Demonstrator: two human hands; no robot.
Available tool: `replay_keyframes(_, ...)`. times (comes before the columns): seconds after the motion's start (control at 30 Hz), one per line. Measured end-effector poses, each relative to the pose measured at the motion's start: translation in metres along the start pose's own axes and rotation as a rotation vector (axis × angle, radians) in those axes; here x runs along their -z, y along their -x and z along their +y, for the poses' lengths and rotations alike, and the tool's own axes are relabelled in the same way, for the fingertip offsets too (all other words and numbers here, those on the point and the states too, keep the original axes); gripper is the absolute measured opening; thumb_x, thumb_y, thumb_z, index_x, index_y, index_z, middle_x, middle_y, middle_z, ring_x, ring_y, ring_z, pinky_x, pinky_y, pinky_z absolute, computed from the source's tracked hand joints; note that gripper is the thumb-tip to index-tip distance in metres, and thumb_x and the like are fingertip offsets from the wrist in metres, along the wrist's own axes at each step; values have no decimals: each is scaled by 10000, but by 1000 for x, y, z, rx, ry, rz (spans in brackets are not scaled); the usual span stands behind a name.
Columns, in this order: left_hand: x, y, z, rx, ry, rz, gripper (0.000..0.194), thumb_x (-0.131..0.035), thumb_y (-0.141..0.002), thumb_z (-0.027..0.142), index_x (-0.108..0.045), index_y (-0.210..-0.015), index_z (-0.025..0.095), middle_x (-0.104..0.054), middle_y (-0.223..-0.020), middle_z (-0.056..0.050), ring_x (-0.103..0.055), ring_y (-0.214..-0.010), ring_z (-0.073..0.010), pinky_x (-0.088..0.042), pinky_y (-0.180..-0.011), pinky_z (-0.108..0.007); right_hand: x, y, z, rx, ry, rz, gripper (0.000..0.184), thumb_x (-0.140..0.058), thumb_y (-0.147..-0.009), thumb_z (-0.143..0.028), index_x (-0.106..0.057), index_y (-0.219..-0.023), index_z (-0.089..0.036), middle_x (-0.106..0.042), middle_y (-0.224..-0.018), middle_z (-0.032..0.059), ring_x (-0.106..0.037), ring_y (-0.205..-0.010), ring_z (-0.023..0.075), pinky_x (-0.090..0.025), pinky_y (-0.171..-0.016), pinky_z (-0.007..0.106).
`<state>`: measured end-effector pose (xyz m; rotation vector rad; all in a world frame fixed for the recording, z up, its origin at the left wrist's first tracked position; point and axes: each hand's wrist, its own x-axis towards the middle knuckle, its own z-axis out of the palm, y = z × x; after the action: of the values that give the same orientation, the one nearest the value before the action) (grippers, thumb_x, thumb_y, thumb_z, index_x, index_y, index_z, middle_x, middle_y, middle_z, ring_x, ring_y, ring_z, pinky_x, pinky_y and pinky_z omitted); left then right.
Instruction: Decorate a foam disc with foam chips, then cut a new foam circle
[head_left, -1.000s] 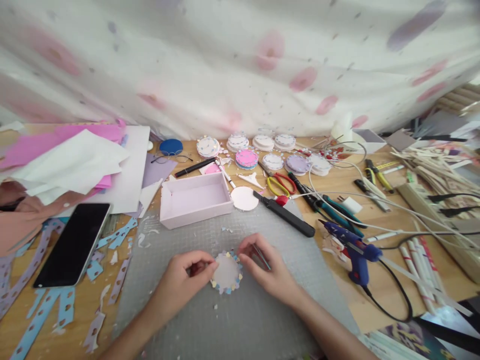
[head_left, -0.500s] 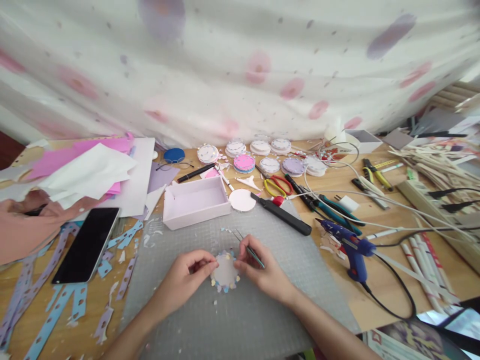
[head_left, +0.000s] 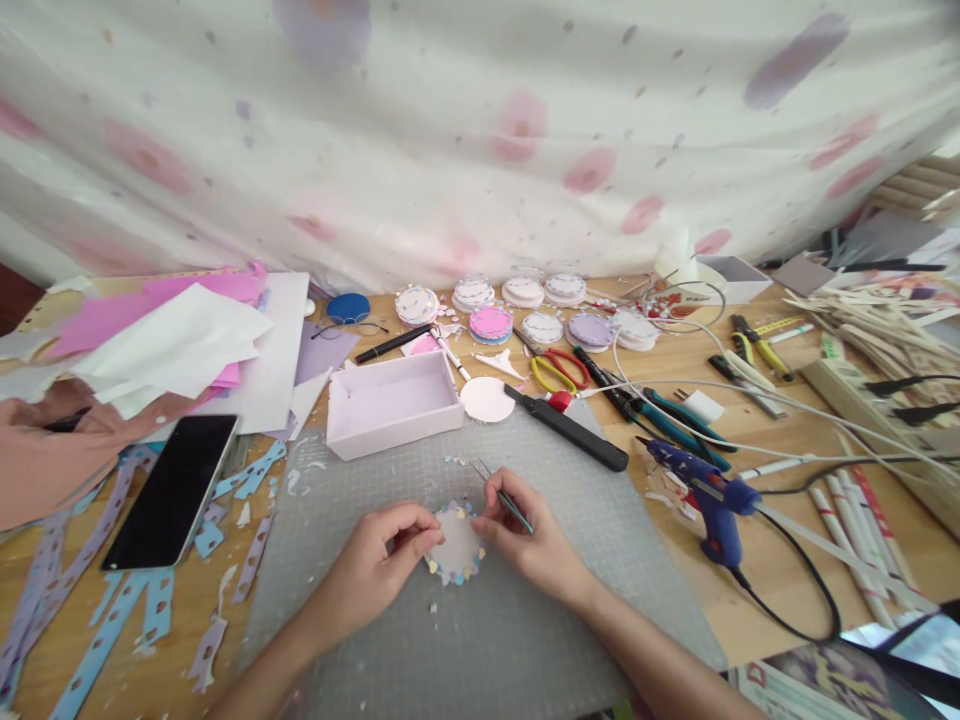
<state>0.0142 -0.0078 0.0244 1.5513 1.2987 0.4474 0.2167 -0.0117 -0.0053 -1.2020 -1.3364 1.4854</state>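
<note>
A round paper disc (head_left: pixel 456 545), pale in the middle with small blue, yellow and lilac paper pieces around its rim, is just over the grey cutting mat (head_left: pixel 465 665). My left hand (head_left: pixel 379 565) is closed at the disc's left edge, thumb and forefinger pinching it. My right hand (head_left: pixel 534 545) is closed around a pair of tweezers (head_left: pixel 513 508), whose thin tips point up and away to the left. Its thumb and fingertip also meet at the disc's right edge; whether they grip it I cannot tell. Small paper scraps (head_left: pixel 456 460) lie beyond the disc.
Beyond the hands stand a lilac open box (head_left: pixel 396 405), a white paper circle (head_left: pixel 487 399) and a black-handled tool (head_left: pixel 574 430). Several decorated discs (head_left: pixel 491 323) line the back. To the right lie a blue glue gun (head_left: pixel 709 490), pliers and cables; to the left, a phone (head_left: pixel 172 490) and paper strips.
The tweezers in my right hand have swung so that their tips now point away from me. Both hands stay at the disc's edges. The view has shifted slightly.
</note>
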Motion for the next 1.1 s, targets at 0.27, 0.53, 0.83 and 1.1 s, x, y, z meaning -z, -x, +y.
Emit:
replay_keyframes(0.27, 9, -9, 1, 46, -4, -17, 287, -529, -857, 414, -657, -775, 171, -629, -707, -10, -547, -702, -167, -394, -640, -254, 9, 1, -2, 135, 100, 37, 115, -571, -887, -309, -524, -871, -205, -534, -791, -4, -509, -730, 137, -440, -682, 261)
replay_keyframes(0.53, 30, -8, -2, -49, -44, 271, 291, -515, -881, 447, -673, -927, 208, -627, -768, -3, -561, -740, -160, -423, -678, -250, 25, -2, -3, 258, -15, 368, 185, -605, -865, -353, -514, -977, -238, -472, -679, -48, -459, -578, 116, -404, -542, 235)
replay_keyframes(0.83, 49, -31, -14, -31, 172, 360, 545, -520, -863, 488, -444, -1300, 172, -664, -936, -55, -596, -659, -147, -508, -695, -327, 54, 22, -8, 187, -35, 495, 261, -453, -967, -380, -617, -1055, -196, -539, -517, -26, -457, -482, 129, -366, -468, 240)
replay_keyframes(1.1, 27, -22, -15, -42, 320, 318, 409, -549, -884, 428, -442, -1209, 205, -638, -1200, -128, -637, -1072, -243, -480, -945, -430, 100, 62, -9, 253, 120, 710, 318, -476, -954, -408, -727, -1006, -220, -642, -833, 57, -566, -756, 170, -473, -694, 292)
